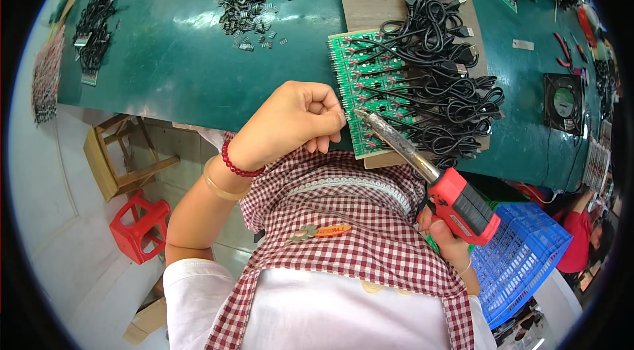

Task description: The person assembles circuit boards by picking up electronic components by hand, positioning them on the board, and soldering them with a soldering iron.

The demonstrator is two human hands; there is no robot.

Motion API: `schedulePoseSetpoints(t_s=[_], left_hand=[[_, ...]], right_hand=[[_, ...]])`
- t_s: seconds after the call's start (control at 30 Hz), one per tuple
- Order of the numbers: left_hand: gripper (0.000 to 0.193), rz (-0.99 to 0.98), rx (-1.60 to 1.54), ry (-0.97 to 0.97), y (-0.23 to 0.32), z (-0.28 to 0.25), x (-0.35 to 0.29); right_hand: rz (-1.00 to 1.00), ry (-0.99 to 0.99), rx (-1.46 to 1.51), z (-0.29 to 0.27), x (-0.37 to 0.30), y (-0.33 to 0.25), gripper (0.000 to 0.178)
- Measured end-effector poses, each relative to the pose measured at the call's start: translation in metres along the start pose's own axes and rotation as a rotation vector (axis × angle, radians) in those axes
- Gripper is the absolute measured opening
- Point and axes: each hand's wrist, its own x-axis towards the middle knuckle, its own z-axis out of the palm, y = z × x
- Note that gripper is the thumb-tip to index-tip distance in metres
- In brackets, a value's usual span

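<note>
A green circuit board panel (360,131) with pin rows along its left edge lies at the near side of the table. Black USB cables (444,89), bundled in loops, run from red-marked joints on it toward the right. My left hand (294,119) is closed in a pinch at the panel's left edge; whatever its fingertips hold is too small to make out. My right hand (450,244), low on the right, is wrapped round the red and black handle of a soldering iron (422,166). The iron's tip reaches the panel near my left fingertips; contact cannot be told.
Beneath the panel is a brown sheet (366,0) on the green table (165,53). Small pin parts (247,0) are heaped at the back. Pliers (563,49) and a round-centred black device (563,104) lie right. A blue basket (525,244) and red stool (140,228) stand below.
</note>
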Motion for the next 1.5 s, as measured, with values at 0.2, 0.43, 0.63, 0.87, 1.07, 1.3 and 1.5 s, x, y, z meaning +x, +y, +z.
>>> schedulePoseSetpoints(t_s=[0.2,0.43,0.63,0.87,1.07,1.3,1.5], left_hand=[[0.009,-0.012,0.025,-0.022,0.002,-0.002,0.000],[0.009,-0.007,-0.027,-0.006,0.002,-0.002,-0.001],[0.008,-0.019,0.001,0.000,0.003,-0.001,0.000],[0.007,-0.023,0.006,0.016,0.003,0.000,-0.001],[0.007,-0.029,0.009,0.020,0.004,-0.001,-0.002],[0.008,-0.009,0.016,0.016,0.001,0.000,-0.001],[0.008,-0.012,0.011,0.017,0.002,0.000,-0.001]], right_hand=[[-0.015,0.023,-0.014,0.004,0.002,-0.001,0.011],[-0.045,0.033,-0.023,0.005,0.002,0.002,0.011],[-0.043,0.011,-0.056,0.002,0.002,0.005,0.010],[-0.048,-0.033,-0.130,0.000,0.000,0.007,0.014],[-0.013,0.070,-0.110,0.003,-0.001,0.006,0.015],[-0.010,-0.078,-0.095,-0.006,-0.003,0.021,0.015],[-0.047,-0.166,-0.324,-0.009,-0.004,0.015,0.016]])
